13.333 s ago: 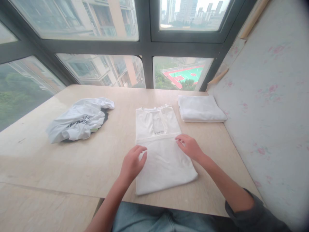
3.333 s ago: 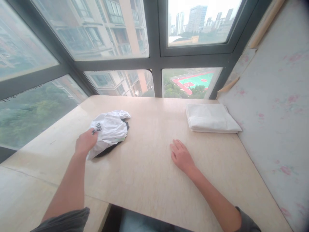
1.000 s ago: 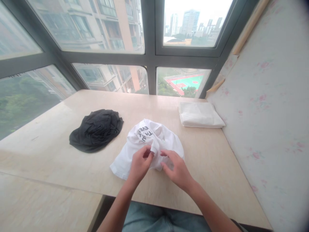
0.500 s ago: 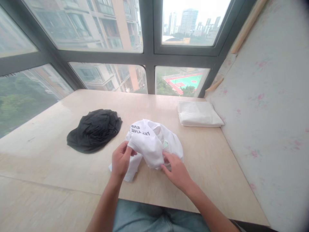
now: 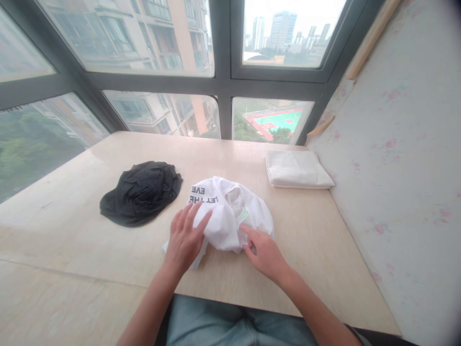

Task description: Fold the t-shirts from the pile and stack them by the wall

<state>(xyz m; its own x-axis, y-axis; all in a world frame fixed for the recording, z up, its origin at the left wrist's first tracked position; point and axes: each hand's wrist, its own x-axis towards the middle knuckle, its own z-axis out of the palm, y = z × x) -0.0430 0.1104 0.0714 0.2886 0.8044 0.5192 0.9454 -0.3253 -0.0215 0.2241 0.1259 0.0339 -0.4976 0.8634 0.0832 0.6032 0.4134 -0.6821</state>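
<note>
A white T-shirt [image 5: 223, 228] with dark printed lettering lies bunched on the pale wood-grain surface, its print upside down to me. Inside its collar a small green-marked label [image 5: 245, 214] shows. My left hand [image 5: 187, 235] is open over the shirt's left part, fingers spread near the lettering. At the right side of the collar, my right hand [image 5: 264, 252] has its index fingertip against the cloth. Its thumb stands apart from that finger, and the other fingers are curled and partly hidden. One sleeve-like flap [image 5: 198, 259] sticks out under my left hand.
A crumpled black cloth [image 5: 140, 194] lies to the left. At the back right, a folded white cloth or sheet [image 5: 298, 169] rests by the flowered wall [image 5: 406, 192]. Grey window frames [image 5: 223, 86] border the far edge of the surface [image 5: 317, 269].
My left hand has let go of the shirt's edge and spread its fingers over it. The lettered part lies flatter, with more print showing. My right thumb has come away from the cloth.
</note>
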